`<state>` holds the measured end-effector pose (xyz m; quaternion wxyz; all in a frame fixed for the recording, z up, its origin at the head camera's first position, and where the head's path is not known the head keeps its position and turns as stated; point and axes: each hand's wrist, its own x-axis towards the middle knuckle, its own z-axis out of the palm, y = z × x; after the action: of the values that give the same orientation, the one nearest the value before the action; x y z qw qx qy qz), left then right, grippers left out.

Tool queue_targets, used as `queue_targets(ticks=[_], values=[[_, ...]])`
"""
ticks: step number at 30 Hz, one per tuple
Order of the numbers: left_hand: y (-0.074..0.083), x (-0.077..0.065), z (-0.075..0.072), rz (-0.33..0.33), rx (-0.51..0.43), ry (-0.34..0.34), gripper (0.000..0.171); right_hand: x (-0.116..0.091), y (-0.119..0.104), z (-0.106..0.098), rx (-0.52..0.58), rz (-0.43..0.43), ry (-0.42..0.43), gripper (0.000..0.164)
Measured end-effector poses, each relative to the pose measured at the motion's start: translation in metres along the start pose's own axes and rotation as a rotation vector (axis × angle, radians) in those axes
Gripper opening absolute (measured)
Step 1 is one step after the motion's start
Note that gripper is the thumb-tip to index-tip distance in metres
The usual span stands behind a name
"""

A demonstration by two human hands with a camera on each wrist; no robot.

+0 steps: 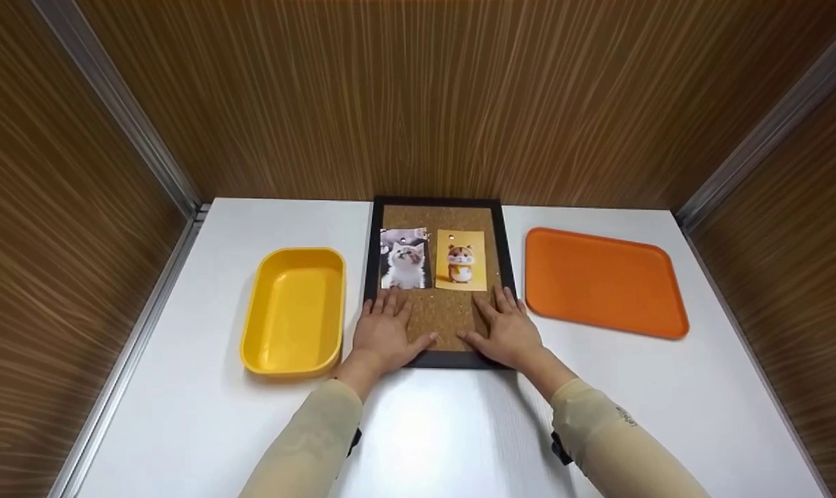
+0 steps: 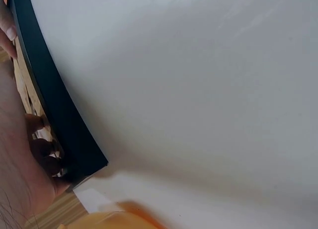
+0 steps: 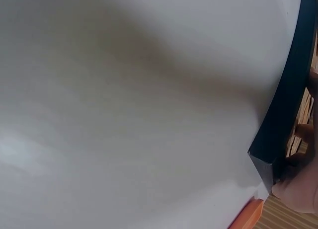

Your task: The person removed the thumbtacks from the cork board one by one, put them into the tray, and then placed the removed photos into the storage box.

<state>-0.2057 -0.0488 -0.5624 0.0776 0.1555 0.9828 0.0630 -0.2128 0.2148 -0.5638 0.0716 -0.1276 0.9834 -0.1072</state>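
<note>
A cork board (image 1: 435,318) in a black frame lies flat on the white table. Two picture cards are pinned side by side on it: a kitten card (image 1: 405,259) on the left and a yellow hamster card (image 1: 461,261) on the right. My left hand (image 1: 383,334) rests with spread fingers on the board's lower left corner, fingertips at the kitten card's bottom edge. On the lower right corner lies my right hand (image 1: 506,332), its fingers spread too and its thumb pointing inward. Each wrist view shows a hand over the black frame (image 2: 59,105).
To the left of the board stands a yellow basin (image 1: 252,315) with raised walls. An orange tray (image 1: 604,283) lies to the right. Wood-grain panels (image 1: 418,97) enclose the white table (image 1: 424,429) at the back and both sides.
</note>
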Motion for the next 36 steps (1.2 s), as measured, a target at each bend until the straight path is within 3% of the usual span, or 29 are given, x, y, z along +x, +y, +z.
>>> queue_targets(ticks=[13,27,36], values=[[-0.002,-0.004,0.003,0.015,-0.008,0.038,0.097,-0.004,-0.003,0.003,0.032,-0.005,0.018,0.090],[0.000,-0.014,0.010,0.015,0.018,0.033,0.098,-0.013,-0.005,0.009,0.032,0.008,0.015,0.091],[0.001,-0.018,0.011,0.013,-0.001,0.056,0.098,-0.016,-0.004,0.011,0.033,-0.024,0.058,0.089]])
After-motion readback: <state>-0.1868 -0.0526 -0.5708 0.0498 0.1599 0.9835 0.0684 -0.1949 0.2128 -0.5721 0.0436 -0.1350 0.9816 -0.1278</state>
